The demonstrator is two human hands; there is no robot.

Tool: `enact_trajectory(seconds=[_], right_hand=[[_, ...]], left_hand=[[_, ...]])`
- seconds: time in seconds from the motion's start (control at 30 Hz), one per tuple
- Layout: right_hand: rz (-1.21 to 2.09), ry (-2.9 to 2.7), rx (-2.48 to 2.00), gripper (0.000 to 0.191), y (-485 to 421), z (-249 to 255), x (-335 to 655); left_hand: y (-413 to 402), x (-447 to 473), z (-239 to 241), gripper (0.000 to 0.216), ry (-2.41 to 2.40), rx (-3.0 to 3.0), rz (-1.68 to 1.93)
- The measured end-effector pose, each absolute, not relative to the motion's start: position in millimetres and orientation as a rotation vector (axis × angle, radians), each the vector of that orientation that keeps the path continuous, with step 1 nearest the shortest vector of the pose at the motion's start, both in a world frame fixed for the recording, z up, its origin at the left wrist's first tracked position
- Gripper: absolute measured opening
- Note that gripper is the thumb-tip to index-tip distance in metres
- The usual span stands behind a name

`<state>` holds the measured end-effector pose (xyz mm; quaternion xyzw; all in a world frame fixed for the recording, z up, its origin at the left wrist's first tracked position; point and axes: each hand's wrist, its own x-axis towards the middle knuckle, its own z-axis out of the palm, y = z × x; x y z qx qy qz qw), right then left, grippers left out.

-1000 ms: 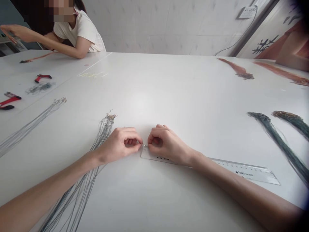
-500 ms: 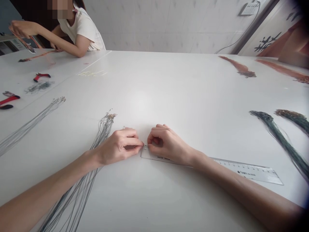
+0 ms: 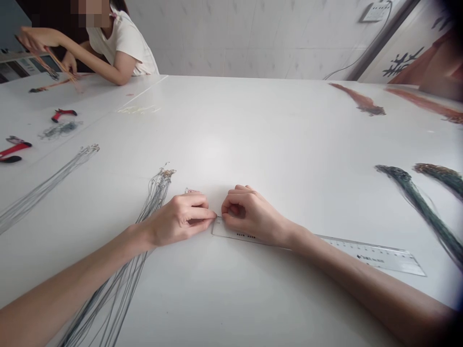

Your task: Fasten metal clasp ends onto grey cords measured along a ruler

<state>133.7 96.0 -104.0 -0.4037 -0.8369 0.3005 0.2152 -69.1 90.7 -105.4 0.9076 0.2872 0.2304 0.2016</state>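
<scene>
1. Fingers: L hand (image 3: 181, 219) is pinching a fine silvery strand end (image 3: 217, 217), fingers narrow & tips nearly meeting R hand (image 3: 249, 217). R fingers are curled tight right by the same spot, tips touching or almost touching the strand; can't tell if they're holding it, too small to see.
2. Strand end is sitting just above the near-left end of a clear plastic ruler (image 3: 376, 255), which is lying flat on the bench (image 3: 253, 144) under the R hand's heel & running off right.
3. Handling (my judgement): strand looks v. light, thin & springy, likely slippery, so best taken close to the tip w/ fingertips, not the palm. Long strands likely tangle if dragged.
4. Beside L wrist: a long bundle of thin grey cords w/ small gold clasps (image 3: 159, 193) is lying under the L forearm, clasps pointing away. A tiny pink-and-metal piece (image 3: 191, 191) is sitting just behind L knuckles.
5. Further out: a 2nd grey cord bundle (image 3: 47, 190), red-handled pliers (image 3: 63, 114), dark green cord bundles (image 3: 415, 207) & orange-red cord bundles (image 3: 361, 100) are lying on the bench.
6. Far L: a co-worker's hand (image 3: 36, 38) is lifting orange strands.
</scene>
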Motion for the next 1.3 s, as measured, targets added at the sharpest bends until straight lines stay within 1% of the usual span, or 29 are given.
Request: enact_trajectory(seconds=[0.2, 0.37, 0.67, 1.0, 1.3], right_hand=[[0.839, -2.318, -1.130, 0.013, 95.5, -103.7, 133.9], [0.840, -2.311, -1.131, 0.013, 95.9, -104.6, 132.9], [0.830, -2.310, -1.130, 0.013, 95.6, -103.9, 132.9], [0.828, -2.315, -1.124, 0.013, 95.5, -103.7, 133.4], [0.825, -2.334, -1.114, 0.012, 96.4, -104.4, 133.9]], left_hand=[[91.6, -71.1, -106.1, 0.020, 0.755, 2.626, 0.630], [89.7, -71.8, -103.3, 0.013, 0.712, 2.732, 0.574], [89.7, -73.0, -101.7, 0.019, 0.684, 2.820, 0.523], [89.1, -73.1, -103.7, 0.020, 0.656, 2.862, 0.591], [89.4, -72.0, -101.4, 0.019, 0.676, 2.836, 0.531]])
